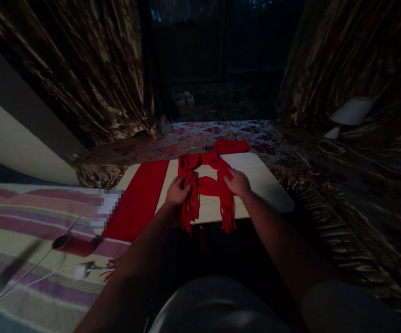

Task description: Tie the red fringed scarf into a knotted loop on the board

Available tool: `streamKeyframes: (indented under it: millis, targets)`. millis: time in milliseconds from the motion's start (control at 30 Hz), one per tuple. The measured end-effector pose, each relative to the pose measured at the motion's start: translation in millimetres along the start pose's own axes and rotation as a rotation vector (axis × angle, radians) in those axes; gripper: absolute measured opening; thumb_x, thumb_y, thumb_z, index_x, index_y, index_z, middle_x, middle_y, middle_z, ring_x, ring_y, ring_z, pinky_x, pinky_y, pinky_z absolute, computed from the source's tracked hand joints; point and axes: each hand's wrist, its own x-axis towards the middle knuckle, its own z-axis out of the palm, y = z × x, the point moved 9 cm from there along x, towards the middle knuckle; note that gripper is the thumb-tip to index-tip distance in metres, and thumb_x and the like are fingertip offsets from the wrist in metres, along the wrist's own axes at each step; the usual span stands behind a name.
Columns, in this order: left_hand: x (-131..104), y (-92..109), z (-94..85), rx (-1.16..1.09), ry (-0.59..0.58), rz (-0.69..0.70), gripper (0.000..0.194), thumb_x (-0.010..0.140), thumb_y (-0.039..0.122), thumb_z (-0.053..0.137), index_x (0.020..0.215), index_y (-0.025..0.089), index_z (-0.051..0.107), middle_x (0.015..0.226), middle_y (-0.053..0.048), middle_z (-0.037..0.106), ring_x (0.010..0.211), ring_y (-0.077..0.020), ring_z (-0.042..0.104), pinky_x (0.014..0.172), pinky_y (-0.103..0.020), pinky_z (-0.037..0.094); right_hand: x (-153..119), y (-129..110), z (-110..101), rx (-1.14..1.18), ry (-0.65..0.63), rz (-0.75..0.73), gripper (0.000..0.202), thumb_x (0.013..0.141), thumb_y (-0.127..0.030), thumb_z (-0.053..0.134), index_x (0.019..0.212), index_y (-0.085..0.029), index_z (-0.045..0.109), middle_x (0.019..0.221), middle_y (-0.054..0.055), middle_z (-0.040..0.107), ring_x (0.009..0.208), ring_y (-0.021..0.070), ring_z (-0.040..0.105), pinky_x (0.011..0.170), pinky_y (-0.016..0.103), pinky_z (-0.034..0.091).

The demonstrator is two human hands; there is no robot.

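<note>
A red fringed scarf [207,186] lies in a rough loop on a pale wooden table [266,189], its two tasselled ends hanging over the near edge. My left hand [178,190] is closed on the scarf's left side, just above the fringe. On the right side, my right hand [238,182] grips the scarf near its other end. Another red cloth [144,194] lies flat across the table's left part and reaches the bed. Behind the table's far edge sits a folded red cloth [231,146].
A striped bed cover [30,217] at the left bears a red cylinder [75,245], white cables and a white plug [81,271]. A white lamp [353,111] with a cable stands at the back right. Long curtains flank the dark window.
</note>
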Motion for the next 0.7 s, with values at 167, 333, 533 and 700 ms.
streamKeyframes:
  millis: [167, 333, 533, 700]
  targets:
    - [3.0, -1.2, -0.4, -0.091, 0.012, -0.031, 0.063, 0.081, 0.045, 0.065, 0.136, 0.015, 0.062, 0.146, -0.014, 0.056, 0.136, -0.0301, 0.052, 0.118, -0.041, 0.037, 1.8, 4.9, 2.5, -0.007, -0.028, 0.065, 0.049, 0.093, -0.042, 0.055, 0.132, -0.015, 0.067, 0.135, 0.013, 0.066, 0.125, 0.027, 0.06, 0.111, 0.037, 0.041]
    - [-2.6, 0.0, -4.7, -0.198, 0.03, -0.047, 0.062, 0.079, 0.039, 0.065, 0.136, 0.014, 0.061, 0.137, -0.014, 0.063, 0.122, -0.0282, 0.062, 0.111, -0.04, 0.045, 3.4, 5.0, 0.7, 0.047, -0.004, 0.069, 0.045, 0.095, -0.043, 0.052, 0.127, -0.016, 0.069, 0.132, 0.013, 0.068, 0.123, 0.0266, 0.062, 0.111, 0.037, 0.042]
    - [-12.8, 6.2, -12.6, -0.162, 0.058, -0.029, 0.062, 0.078, 0.036, 0.066, 0.136, 0.014, 0.061, 0.141, -0.014, 0.061, 0.128, -0.031, 0.057, 0.113, -0.043, 0.041, -3.2, 13.8, -7.0, 0.219, 0.057, 0.112, 0.057, 0.092, -0.047, 0.059, 0.14, -0.015, 0.062, 0.15, 0.016, 0.053, 0.14, 0.0274, 0.049, 0.119, 0.038, 0.034]
    - [-14.5, 7.1, -14.7, -0.231, 0.094, -0.019, 0.061, 0.08, 0.038, 0.065, 0.136, 0.015, 0.058, 0.131, -0.014, 0.067, 0.115, -0.0275, 0.065, 0.102, -0.039, 0.05, -9.2, 10.8, -12.8, 0.279, 0.065, 0.06, 0.058, 0.092, -0.046, 0.058, 0.145, -0.021, 0.057, 0.16, 0.012, 0.041, 0.147, 0.0274, 0.04, 0.121, 0.042, 0.031]
